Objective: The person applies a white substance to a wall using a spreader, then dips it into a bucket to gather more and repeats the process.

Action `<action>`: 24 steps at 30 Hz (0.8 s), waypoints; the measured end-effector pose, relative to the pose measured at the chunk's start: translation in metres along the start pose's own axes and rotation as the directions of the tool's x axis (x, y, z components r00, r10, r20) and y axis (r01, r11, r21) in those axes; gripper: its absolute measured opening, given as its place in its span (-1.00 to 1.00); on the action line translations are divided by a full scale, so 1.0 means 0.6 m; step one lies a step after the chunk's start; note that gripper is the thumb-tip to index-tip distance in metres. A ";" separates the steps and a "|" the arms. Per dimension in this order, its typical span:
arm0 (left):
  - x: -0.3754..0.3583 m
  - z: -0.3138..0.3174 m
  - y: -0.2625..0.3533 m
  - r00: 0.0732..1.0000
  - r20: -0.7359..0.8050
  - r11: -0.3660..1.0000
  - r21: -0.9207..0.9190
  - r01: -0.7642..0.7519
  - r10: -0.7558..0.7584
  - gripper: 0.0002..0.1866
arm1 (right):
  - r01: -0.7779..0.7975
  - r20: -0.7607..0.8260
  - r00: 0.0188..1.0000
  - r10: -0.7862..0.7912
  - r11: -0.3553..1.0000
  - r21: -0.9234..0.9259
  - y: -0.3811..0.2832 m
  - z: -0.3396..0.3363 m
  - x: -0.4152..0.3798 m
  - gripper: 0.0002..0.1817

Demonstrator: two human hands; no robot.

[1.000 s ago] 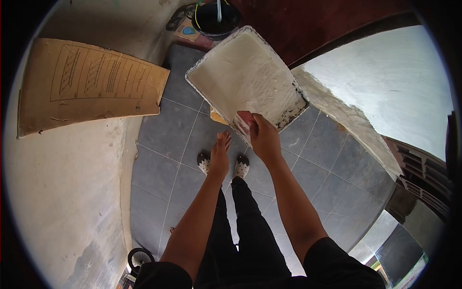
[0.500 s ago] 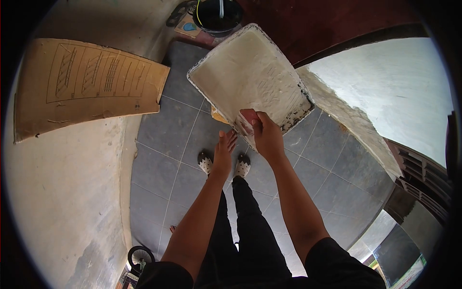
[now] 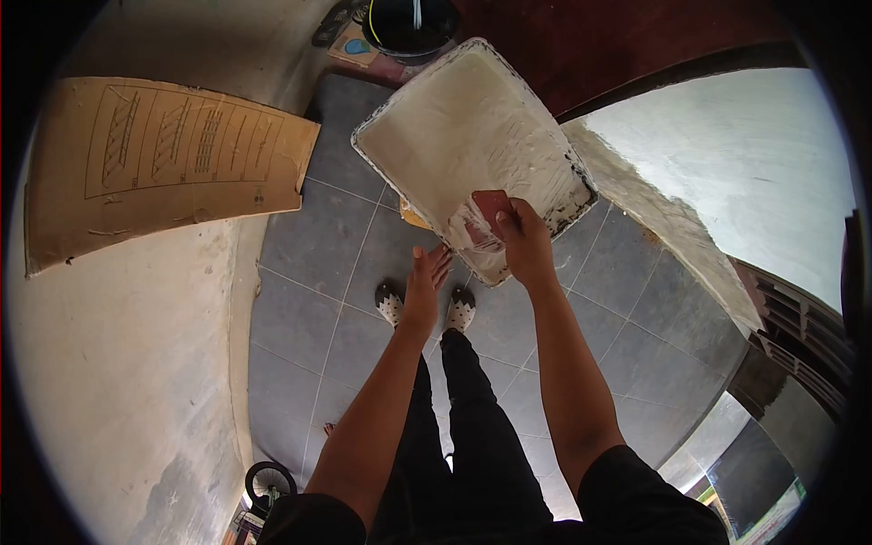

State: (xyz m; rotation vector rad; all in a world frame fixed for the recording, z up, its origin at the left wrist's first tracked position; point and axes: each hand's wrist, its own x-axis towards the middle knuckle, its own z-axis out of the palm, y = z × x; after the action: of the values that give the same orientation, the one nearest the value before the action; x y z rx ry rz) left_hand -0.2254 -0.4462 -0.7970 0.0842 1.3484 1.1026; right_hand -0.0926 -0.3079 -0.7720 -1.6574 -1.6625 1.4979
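Note:
My right hand point(image 3: 529, 241) grips a flat reddish putty scraper point(image 3: 490, 205), its lower face smeared with white paste. The scraper is over the near corner of a large pale rectangular tray point(image 3: 405, 96) with a dark-stained rim. A layer of off-white wet paste point(image 3: 509, 118) coats the tray, ridged on its right side. My left hand point(image 3: 423, 283) holds nothing; its fingers are stretched out and apart, right by the tray's near-left edge.
Grey floor tiles point(image 3: 318, 300) lie under my spotted shoes point(image 3: 460, 313). A printed cardboard sheet point(image 3: 182, 163) leans at the left wall. Beyond the tray stands a black bucket point(image 3: 411, 32). Part-coated wall point(image 3: 727, 154) rises on the right; a bicycle wheel point(image 3: 268, 480) shows at lower left.
My right hand has moved slightly right with the scraper, which now shows more of its paste-smeared face. Fresh paste lies thicker near the tray's corner. The left hand stays nearly in place.

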 end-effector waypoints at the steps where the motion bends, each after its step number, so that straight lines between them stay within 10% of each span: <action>1: 0.000 0.000 -0.001 1.000 -0.013 1.000 -0.001 -0.003 0.003 0.13 | 0.012 -0.017 1.000 -0.011 1.000 0.013 0.006 -0.005 0.002 -0.73; 13: -0.002 0.008 -0.012 0.998 0.025 0.993 -0.098 0.058 -0.056 0.17 | 0.150 -0.046 0.985 -0.167 0.956 -0.252 0.005 0.006 -0.041 -0.74; 18: -0.003 0.008 -0.012 0.998 0.020 0.991 -0.115 0.063 -0.061 0.17 | 0.086 -0.164 0.982 -0.096 0.994 -0.067 -0.005 0.016 -0.047 -0.74; 20: -0.002 0.008 -0.012 0.998 0.033 0.989 -0.138 0.058 -0.054 0.17 | 0.342 -0.001 0.929 -0.370 0.862 -0.374 0.013 0.027 -0.047 -0.74; 24: -0.001 0.007 -0.014 0.998 0.028 0.987 -0.149 0.065 -0.062 0.16 | 0.298 -0.104 0.934 -0.343 0.904 -0.307 0.005 0.022 -0.046 -0.74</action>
State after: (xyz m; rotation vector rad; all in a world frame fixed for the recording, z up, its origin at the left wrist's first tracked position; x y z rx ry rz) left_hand -0.2170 -0.4492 -0.8007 -0.0556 1.2349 1.1418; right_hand -0.0950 -0.3380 -0.7682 -1.4919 -2.0196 0.9821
